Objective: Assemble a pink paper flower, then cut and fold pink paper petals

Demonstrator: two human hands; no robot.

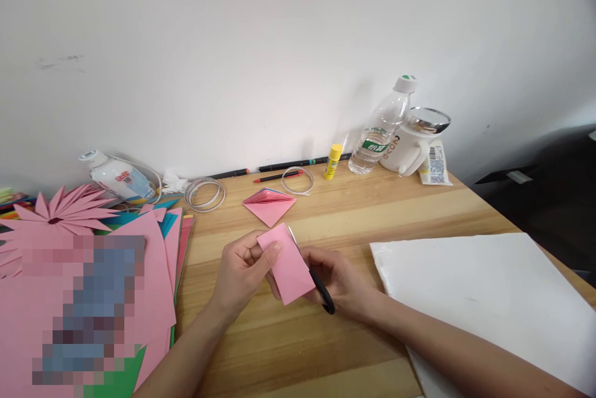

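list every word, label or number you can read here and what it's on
"econ", roughly, some letters unclear: white mug
Green label on water bottle: too small to read
Barcode packet: print too small
Glue stick and white bottle labels: blurred
Pink paper and scissors: no print

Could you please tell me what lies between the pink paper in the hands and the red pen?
In the head view, a folded pink piece lies between the held pink paper and the red pen.
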